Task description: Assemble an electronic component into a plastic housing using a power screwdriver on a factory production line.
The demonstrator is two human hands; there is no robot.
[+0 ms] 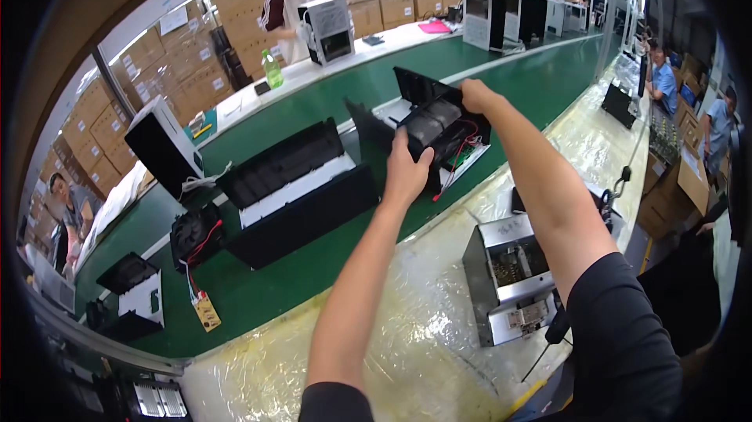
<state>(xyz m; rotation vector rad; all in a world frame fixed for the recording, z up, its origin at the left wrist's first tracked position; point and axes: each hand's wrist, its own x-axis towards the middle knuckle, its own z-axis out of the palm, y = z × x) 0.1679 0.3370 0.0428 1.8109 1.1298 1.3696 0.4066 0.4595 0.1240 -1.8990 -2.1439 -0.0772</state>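
Note:
In the head view, an opened black casing (368,120) sits tilted on the green conveyor belt, with a dark bulky unit (435,123) inside. Red wires (470,140) and a bit of green circuit board show at its right end. My left hand (407,167) grips the near side of the casing, its index finger and thumb visible, the other fingers partly hidden. At the far right corner, my right hand (478,98) is closed on the casing's edge, fingertips out of sight. Just left stands another opened black casing (305,214) with a white inside.
A black fan unit (194,234) with a wired yellow board (207,312) lies on the belt, left. A metal box (509,265) and a screwdriver (558,328) rest on the film-covered bench (376,344). Across the belt, a person handles a white case (329,30); a green bottle (272,69) stands nearby.

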